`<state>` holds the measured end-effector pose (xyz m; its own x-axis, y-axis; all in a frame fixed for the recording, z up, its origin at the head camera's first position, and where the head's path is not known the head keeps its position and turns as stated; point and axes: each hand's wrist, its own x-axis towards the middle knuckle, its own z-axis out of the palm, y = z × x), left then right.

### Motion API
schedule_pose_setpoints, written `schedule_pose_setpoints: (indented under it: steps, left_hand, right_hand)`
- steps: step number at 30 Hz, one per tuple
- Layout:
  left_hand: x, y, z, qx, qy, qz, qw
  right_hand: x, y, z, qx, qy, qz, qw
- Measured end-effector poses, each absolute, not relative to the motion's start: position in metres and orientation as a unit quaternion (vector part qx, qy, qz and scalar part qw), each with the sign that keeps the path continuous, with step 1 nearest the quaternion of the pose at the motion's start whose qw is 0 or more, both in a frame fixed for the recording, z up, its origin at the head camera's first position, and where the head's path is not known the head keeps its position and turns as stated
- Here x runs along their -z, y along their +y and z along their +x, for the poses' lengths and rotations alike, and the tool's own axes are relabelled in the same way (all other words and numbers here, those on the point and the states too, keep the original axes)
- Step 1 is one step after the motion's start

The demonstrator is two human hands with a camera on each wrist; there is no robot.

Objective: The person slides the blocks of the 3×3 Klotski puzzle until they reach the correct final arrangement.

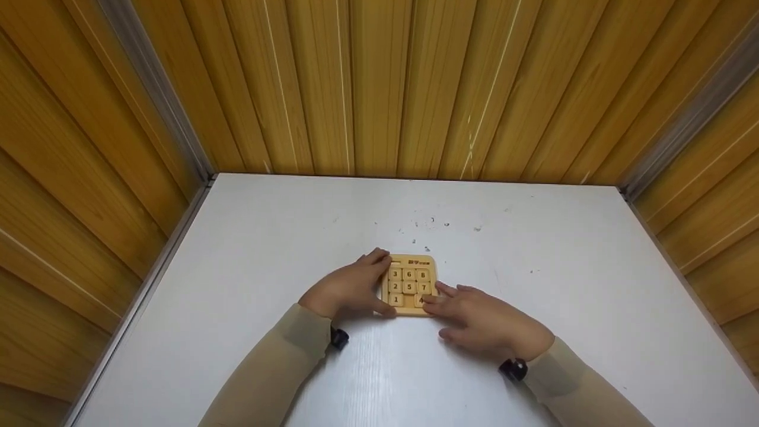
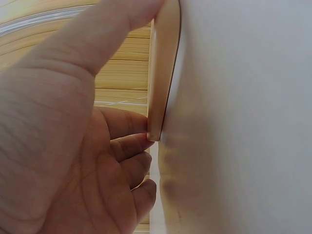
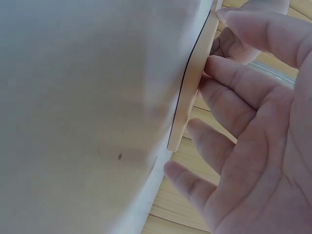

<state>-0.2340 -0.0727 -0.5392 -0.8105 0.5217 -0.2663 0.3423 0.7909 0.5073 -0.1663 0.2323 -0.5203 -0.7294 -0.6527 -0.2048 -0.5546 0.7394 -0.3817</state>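
Observation:
A pale yellow number sliding puzzle (image 1: 409, 307) lies flat on the white table. Its rows read 3, 6, 8, then 2, 5, 7, then 1, a gap and 4. My left hand (image 1: 353, 286) holds the board by its left side, thumb at the lower edge and fingertips at the upper left corner. With fingers extended, my right hand (image 1: 483, 317) touches the lower right, a fingertip partly covering the 4 tile (image 1: 420, 300). In the left wrist view, the puzzle's side (image 2: 163, 73) shows between thumb and fingers. The right wrist view shows the fingers along the puzzle's edge (image 3: 187, 97); its tiles are hidden there.
The white table (image 1: 267, 225) has several dark scuff marks (image 1: 427, 224) beyond the puzzle. Yellow wood-look panels (image 1: 379, 89) stand at the back and both sides, with metal strips at the corners. A black wrist camera (image 1: 513, 369) sits below the right hand.

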Motion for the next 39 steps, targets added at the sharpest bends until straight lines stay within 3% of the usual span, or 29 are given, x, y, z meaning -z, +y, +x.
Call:
schedule_pose_setpoints:
  steps: [39]
  left_hand:
    - [0.538, -0.073, -0.235, -0.223, 0.922, 0.248, 0.197]
  right_hand:
    - [0.521, 0.216, -0.171, 0.141, 0.911, -0.353, 0.160]
